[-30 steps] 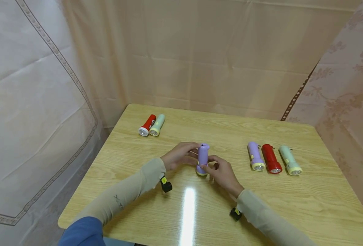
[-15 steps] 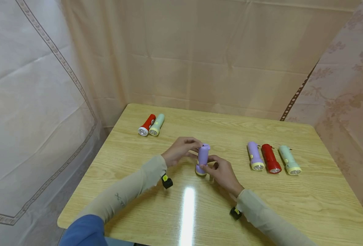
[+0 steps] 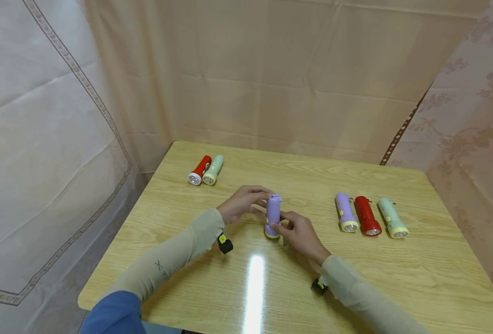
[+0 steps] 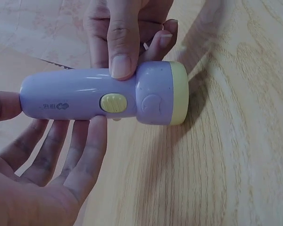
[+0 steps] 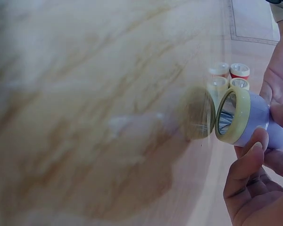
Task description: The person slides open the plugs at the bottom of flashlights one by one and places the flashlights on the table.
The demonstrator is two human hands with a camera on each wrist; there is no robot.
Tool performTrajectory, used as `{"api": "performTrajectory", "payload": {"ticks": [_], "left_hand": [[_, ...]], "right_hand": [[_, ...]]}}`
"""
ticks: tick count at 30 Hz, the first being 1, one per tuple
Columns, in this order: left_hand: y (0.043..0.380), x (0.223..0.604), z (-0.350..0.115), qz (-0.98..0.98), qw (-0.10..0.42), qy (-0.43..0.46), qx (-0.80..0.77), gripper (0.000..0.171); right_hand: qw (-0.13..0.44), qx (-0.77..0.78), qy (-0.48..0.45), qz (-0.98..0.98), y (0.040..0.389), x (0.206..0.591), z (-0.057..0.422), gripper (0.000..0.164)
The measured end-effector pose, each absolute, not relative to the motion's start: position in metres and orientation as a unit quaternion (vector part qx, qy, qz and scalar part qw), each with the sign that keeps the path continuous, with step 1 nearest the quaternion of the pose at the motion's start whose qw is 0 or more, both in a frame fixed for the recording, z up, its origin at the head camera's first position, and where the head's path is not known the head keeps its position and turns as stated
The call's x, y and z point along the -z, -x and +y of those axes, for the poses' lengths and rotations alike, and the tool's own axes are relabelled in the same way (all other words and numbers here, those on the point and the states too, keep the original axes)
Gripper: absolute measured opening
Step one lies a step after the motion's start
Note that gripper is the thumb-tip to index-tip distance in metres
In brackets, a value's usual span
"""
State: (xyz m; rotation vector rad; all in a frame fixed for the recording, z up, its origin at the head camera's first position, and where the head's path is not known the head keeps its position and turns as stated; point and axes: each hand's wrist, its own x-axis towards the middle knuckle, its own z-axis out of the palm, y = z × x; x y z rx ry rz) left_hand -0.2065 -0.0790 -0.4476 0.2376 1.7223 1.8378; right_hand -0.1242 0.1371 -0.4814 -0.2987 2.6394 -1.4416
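Note:
A purple flashlight (image 3: 273, 211) with a yellow lens ring stands nearly upright, lens end down, close over the table in the middle. My left hand (image 3: 241, 204) holds it from the left, thumb at the tail end and fingertips against the side. From the right, my right hand (image 3: 302, 233) grips it low, thumb on the narrow part by the head. The left wrist view shows its yellow switch (image 4: 113, 102) uncovered between the hands. In the right wrist view the lens ring (image 5: 240, 117) sits right at the tabletop, facing its own reflection.
At the right lie a purple flashlight (image 3: 346, 212), a red flashlight (image 3: 368, 215) and a mint-green flashlight (image 3: 392, 218) in a row. A red flashlight (image 3: 199, 170) and a mint-green flashlight (image 3: 213, 170) lie at the back left. A beige curtain (image 3: 271, 83) hangs behind the wooden table (image 3: 179, 297).
My left hand has risen slightly along the flashlight toward its tail end. The held flashlight has shifted a little to the left. The other flashlights lie as before.

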Motion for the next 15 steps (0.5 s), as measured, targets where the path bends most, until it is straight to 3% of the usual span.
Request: {"api": "performTrajectory", "payload": {"ticks": [15], "left_hand": [[0.2054, 0.4448, -0.0761, 0.664, 0.299, -0.105, -0.677, 0.028]], "right_hand": [[0.056, 0.450, 0.138, 0.880, 0.1252, 0.4811, 0.1377, 0.045]]}}
